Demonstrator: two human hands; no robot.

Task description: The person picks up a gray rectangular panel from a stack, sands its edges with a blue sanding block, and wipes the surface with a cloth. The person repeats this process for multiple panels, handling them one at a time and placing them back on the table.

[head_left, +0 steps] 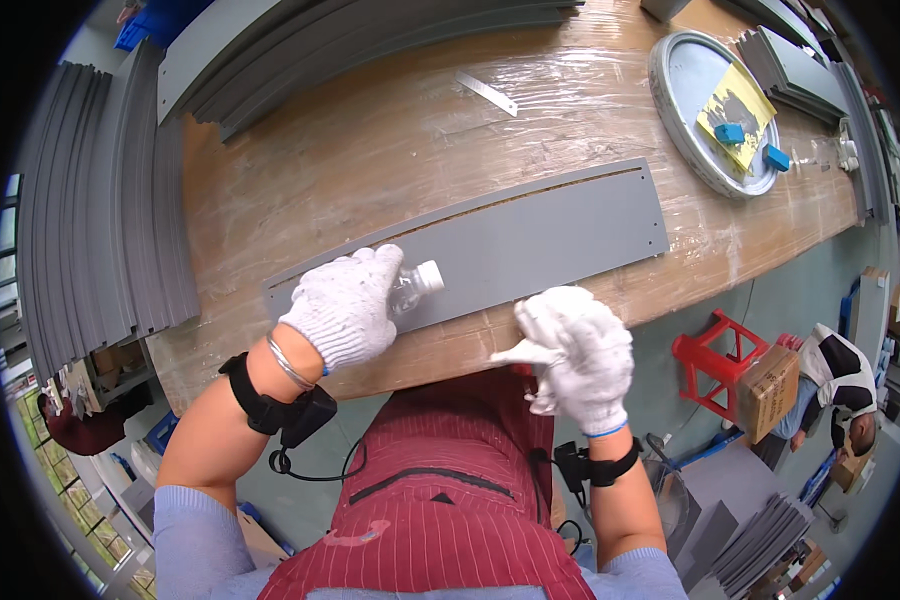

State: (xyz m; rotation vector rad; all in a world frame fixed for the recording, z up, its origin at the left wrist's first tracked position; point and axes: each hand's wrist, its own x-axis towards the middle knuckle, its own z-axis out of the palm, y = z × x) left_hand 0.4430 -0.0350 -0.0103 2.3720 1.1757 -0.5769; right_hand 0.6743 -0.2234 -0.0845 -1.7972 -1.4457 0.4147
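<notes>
A grey panel (540, 230) lies along the near edge of the table, with a narrow brown groove running along its far side and small holes at its right end. Over its left part, my gloved left hand (345, 300) is wrapped round a small clear plastic bottle (406, 290) with a white cap. The bottle is tilted, its cap pointing right. My gloved right hand (585, 350) is at the table's front edge, closed on what looks like a crumpled white cloth (528, 354). That cloth is hard to tell from the white glove.
A round grey lid (670, 95) at the right holds a yellow sheet (738, 115) and two blue blocks. A metal strip (487, 93) lies farther back. Stacked grey panels (100, 200) stand left; more lie behind. A red stool (705, 365) and another person are off to the right.
</notes>
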